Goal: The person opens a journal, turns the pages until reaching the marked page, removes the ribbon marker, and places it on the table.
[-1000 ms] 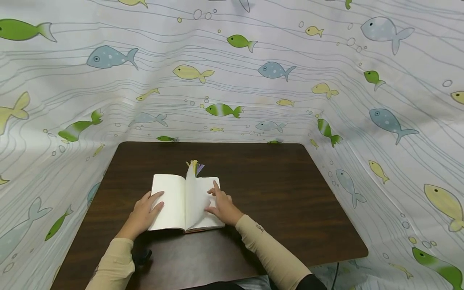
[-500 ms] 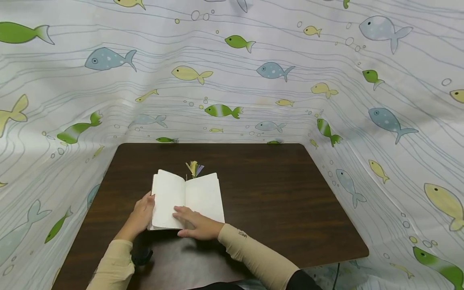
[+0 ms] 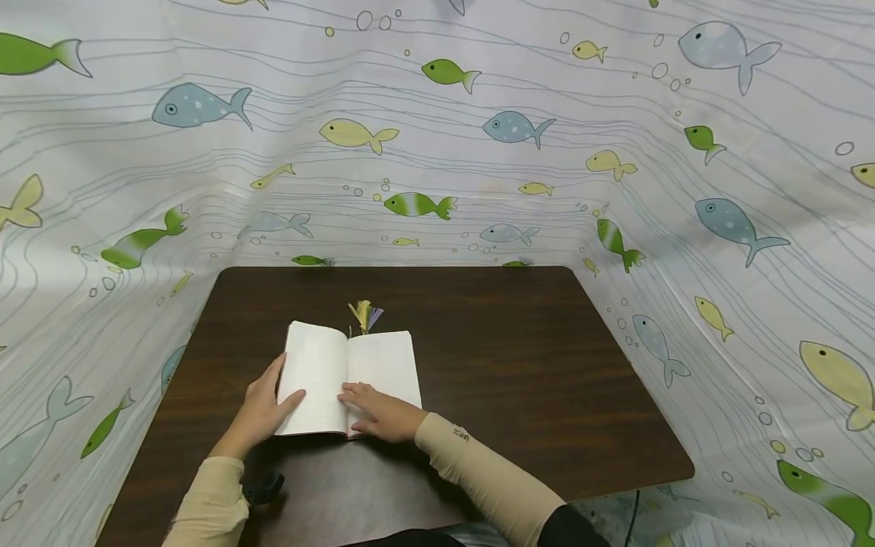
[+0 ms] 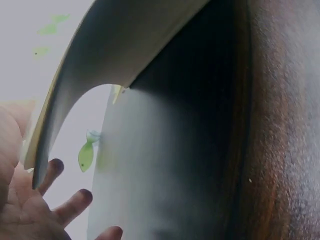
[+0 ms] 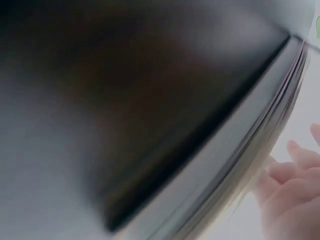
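An open notebook (image 3: 313, 376) with blank white pages lies on the table, its spine pointing away from me. My left hand (image 3: 260, 408) holds its left edge, thumb on the left page. In the left wrist view the raised cover (image 4: 117, 42) passes between that thumb and the spread fingers (image 4: 75, 207). With fingers extended, my right hand (image 3: 384, 414) rests on the lower part of the right page, close to the spine. The page edges (image 5: 240, 165) fill the right wrist view, beside part of the right hand (image 5: 295, 200).
A yellow and purple tassel (image 3: 365, 315) sticks out past the notebook's top. The dark wooden table (image 3: 506, 380) extends to the right. Fish-patterned sheeting (image 3: 451, 167) encloses the back and sides. A dark object (image 3: 265, 488) sits by the left wrist.
A page standing upright has been turned over to the left. The right hand swept left across the notebook, then came back slightly to the right page. The left thumb lifted off and returned to the page.
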Action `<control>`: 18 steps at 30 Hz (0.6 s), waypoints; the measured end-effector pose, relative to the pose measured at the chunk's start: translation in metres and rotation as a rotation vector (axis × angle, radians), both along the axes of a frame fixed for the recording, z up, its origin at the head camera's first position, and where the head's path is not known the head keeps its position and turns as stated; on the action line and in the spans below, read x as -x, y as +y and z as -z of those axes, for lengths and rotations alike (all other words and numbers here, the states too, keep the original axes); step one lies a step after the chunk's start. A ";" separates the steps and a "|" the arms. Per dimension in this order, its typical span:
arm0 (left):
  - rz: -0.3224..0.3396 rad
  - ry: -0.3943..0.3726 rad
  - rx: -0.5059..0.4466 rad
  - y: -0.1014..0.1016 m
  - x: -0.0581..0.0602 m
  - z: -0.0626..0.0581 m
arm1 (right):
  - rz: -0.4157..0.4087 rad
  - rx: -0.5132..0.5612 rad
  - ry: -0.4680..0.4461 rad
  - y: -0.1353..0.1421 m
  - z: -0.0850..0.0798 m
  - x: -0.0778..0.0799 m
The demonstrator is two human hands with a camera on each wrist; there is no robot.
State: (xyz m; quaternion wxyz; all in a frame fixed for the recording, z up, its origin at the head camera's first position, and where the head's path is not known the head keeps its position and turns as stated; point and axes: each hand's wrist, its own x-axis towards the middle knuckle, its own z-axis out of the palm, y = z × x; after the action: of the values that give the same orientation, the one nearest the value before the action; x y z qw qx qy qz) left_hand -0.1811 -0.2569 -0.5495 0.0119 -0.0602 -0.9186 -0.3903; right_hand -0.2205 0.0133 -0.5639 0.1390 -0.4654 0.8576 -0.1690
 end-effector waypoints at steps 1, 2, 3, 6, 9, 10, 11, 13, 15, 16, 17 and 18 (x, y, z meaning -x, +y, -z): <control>-0.001 0.001 0.001 -0.001 0.000 0.001 | 0.012 -0.028 0.028 0.003 0.002 0.003; 0.002 -0.001 0.002 -0.001 0.000 0.002 | 0.028 -0.056 0.044 0.007 0.004 0.007; 0.005 -0.004 0.005 -0.002 0.000 0.004 | 0.043 -0.083 0.064 0.012 0.007 0.010; 0.015 -0.017 0.025 -0.002 0.000 0.006 | 0.098 -0.165 0.089 0.027 0.011 0.021; 0.018 -0.030 0.038 -0.003 -0.001 0.008 | 0.182 -0.219 0.064 0.046 0.012 0.030; 0.017 -0.035 0.040 -0.003 -0.001 0.008 | 0.212 -0.221 0.034 0.052 0.010 0.032; 0.017 -0.039 0.041 -0.004 -0.001 0.008 | 0.238 -0.216 0.006 0.057 0.009 0.034; 0.019 -0.051 0.043 -0.005 0.000 0.008 | 0.272 -0.200 -0.037 0.066 0.006 0.035; 0.020 -0.065 0.048 -0.006 0.000 0.008 | 0.283 -0.183 -0.065 0.071 0.003 0.035; 0.022 -0.071 0.049 -0.006 0.000 0.008 | 0.286 -0.177 -0.076 0.072 0.002 0.035; 0.023 -0.076 0.049 -0.006 0.001 0.009 | 0.286 -0.178 -0.072 0.073 0.002 0.034; 0.024 -0.081 0.051 -0.006 0.001 0.009 | 0.288 -0.182 -0.068 0.073 0.002 0.033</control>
State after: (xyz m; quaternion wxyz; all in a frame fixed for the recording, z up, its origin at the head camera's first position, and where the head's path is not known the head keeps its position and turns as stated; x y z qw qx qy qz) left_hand -0.1824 -0.2631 -0.5585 -0.0314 -0.0554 -0.9272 -0.3692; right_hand -0.2539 0.0859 -0.5657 0.1837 -0.3174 0.9220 -0.1242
